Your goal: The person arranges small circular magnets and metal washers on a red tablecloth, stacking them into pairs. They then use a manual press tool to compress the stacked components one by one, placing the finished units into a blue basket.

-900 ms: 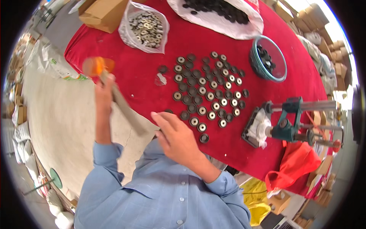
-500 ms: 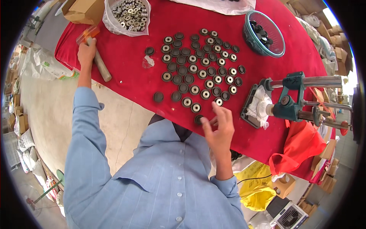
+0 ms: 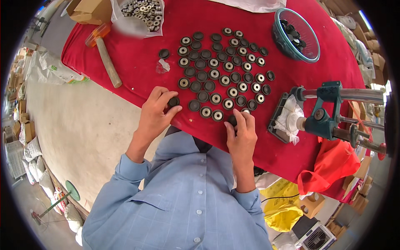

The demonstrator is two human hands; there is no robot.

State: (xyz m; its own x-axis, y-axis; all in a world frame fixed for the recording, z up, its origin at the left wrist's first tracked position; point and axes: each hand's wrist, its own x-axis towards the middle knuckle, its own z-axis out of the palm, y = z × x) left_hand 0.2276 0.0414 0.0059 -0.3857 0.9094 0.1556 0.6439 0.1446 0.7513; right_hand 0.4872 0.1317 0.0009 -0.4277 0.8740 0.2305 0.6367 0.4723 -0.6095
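Observation:
My left hand is at the table's front edge, its fingertips closed round a round black cap. To its right, my right hand pinches another dark cap between thumb and fingers, partly hidden by them. Beyond both hands lie loose rows of black caps, many of them with a silver ring-shaped bearing seated inside. A mallet with an orange head and a wooden handle lies at the left, touched by neither hand.
A clear bag of metal bearings and a cardboard box stand at the far left. At the back right sits a teal basket holding black pieces. A green hand press stands on the right, beside a red bag.
My left hand has let go of the mallet and moved right to grip a cap. My right hand has closed on the cap near the front edge and lifted or shifted it right.

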